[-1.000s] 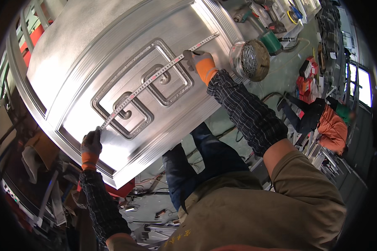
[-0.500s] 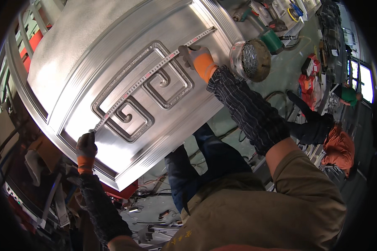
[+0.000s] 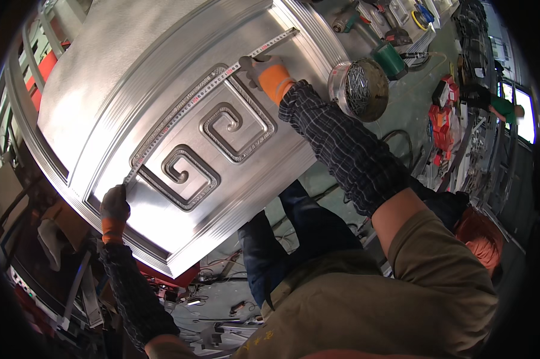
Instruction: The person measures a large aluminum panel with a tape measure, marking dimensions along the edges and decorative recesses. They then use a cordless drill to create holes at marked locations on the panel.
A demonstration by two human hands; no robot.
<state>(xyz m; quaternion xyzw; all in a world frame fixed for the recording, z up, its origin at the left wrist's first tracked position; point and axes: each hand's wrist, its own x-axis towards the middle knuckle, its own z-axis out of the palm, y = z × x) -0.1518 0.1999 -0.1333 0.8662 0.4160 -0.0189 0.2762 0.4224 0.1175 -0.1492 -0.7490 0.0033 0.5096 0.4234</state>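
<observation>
Fingers (image 3: 249,67) curled, both hands (image 3: 115,203) pinching measuring tape (image 3: 181,113)

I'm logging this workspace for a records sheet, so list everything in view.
metal panel: one, silver, centre
scroll moulding: one, grey, on the panel
measuring tape: one, white, slanting across the panel
round container: one, silver, right of the panel
metal fasteners: many, silver, inside the container
power tool: one, green, upper right
co-workers: two, orange top and green top, right
window: one, bright white, far right
clutter: uncountable, mixed, around the edges
left hand: one, grey-orange glove, tape's lower-left end
right hand: one, grey-orange glove, tape's upper-right stretch
</observation>
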